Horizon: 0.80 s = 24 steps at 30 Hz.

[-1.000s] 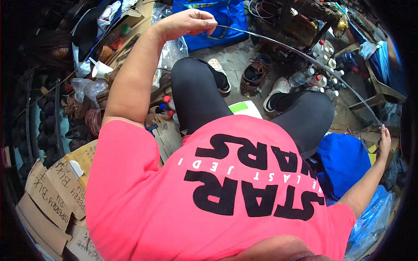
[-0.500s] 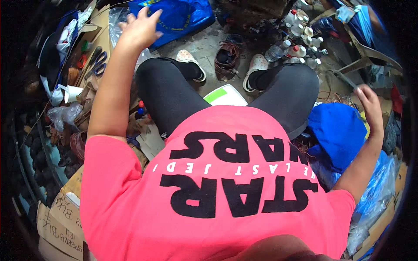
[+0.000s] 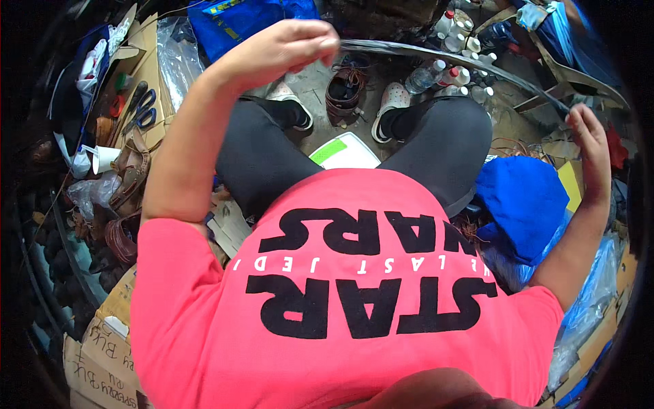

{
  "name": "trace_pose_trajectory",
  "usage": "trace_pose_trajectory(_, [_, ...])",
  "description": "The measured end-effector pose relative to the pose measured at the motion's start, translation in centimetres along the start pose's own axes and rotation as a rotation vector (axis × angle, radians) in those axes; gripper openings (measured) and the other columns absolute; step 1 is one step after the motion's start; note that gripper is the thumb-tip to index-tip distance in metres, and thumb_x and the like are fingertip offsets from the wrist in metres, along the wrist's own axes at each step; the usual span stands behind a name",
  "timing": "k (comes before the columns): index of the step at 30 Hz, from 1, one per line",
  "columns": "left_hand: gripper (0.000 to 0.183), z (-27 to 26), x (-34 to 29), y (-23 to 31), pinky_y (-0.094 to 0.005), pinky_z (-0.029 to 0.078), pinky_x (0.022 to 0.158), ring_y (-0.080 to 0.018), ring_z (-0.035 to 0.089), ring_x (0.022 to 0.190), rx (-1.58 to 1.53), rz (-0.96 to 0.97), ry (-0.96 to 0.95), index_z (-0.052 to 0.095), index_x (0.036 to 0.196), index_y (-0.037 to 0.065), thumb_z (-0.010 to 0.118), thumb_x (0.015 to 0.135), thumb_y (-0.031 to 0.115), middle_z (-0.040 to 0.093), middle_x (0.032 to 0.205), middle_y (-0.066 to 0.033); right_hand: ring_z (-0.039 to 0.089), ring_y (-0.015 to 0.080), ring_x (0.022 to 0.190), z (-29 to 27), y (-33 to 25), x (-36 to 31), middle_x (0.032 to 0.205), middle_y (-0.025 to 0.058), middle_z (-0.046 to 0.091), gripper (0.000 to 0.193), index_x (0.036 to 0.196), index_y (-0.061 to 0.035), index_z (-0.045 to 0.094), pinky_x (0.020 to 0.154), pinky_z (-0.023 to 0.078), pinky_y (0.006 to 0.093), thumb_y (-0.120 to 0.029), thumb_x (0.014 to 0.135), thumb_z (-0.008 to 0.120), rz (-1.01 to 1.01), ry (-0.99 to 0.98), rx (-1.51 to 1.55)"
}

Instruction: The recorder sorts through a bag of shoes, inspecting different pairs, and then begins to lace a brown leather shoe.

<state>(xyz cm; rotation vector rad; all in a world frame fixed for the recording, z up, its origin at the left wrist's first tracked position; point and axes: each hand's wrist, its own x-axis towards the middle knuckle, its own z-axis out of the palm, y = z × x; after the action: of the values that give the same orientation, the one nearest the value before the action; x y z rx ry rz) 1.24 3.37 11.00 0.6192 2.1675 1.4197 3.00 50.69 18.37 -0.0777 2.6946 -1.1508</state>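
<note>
A long, thin, shiny grey strip (image 3: 463, 60) is stretched in the air between my hands, above the floor and my feet. Its exact kind I cannot make out. At its left end my left hand (image 3: 293, 49) has the fingers bent and closed on it, slightly smeared by motion. Far to the right, my right hand (image 3: 588, 129) pinches the other end between thumb and fingers. On the floor between my shoes lies a brown lace-up shoe (image 3: 344, 95), below the strip. A white and green flat box (image 3: 345, 151) sits between my legs.
Several plastic bottles (image 3: 449, 75) stand at the upper right, near a chair frame (image 3: 545, 95). On the right lies a blue cloth (image 3: 521, 204). Left are scissors (image 3: 144, 109), a white cup (image 3: 104, 159), a clear plastic bag (image 3: 178, 61) and cardboard (image 3: 102, 354). A blue bag (image 3: 231, 27) is at the top.
My left hand, earlier spread open at the upper left, has moved right and closed on the strip. The strip now spans both hands. My right hand has shifted slightly right and up.
</note>
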Motion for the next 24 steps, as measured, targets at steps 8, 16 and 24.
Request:
trace_pose_trajectory(8, [0.023, -3.0, -1.8, -4.4, -0.0189, 0.031, 0.054, -0.0029, 0.037, 0.062, 0.063, -0.184, 0.065, 0.056, 0.079, 0.009, 0.051, 0.092, 0.029, 0.049, 0.071, 0.0065, 0.053, 0.0147, 0.082, -9.0, 22.6, -2.5, 0.081, 0.0032, 0.058, 0.028, 0.096, -0.0047, 0.06, 0.074, 0.041, 0.0278, -0.032, 0.09, 0.053, 0.299, 0.16, -0.455])
trace_pose_trajectory(16, [0.025, 6.4, 5.8, -2.9, -0.033, 0.043, 0.065, -0.017, 0.054, 0.067, 0.453, 0.035, -0.07, 0.061, 0.084, 0.003, 0.053, 0.089, 0.026, 0.06, 0.07, -0.0098, 0.051, 0.016, 0.109, 17.4, -0.8, 6.0, 0.118, 0.0087, 0.057, 0.042, 0.125, -0.005, 0.052, 0.093, 0.039, 0.0276, -0.029, 0.09, 0.055, -0.288, -0.2, 0.239])
trace_pose_trajectory(24, [0.025, 3.7, 8.8, -9.2, -0.027, 0.043, 0.071, -0.0105, 0.054, 0.071, 0.271, -0.127, -0.025, 0.063, 0.085, 0.002, 0.054, 0.09, 0.025, 0.062, 0.072, -0.0034, 0.053, 0.008, 0.083, 25.6, 0.0, 12.8, 0.089, 0.0015, 0.064, 0.026, 0.099, -0.0029, 0.065, 0.077, 0.042, 0.0242, -0.025, 0.089, 0.056, -0.147, -0.467, 0.362])
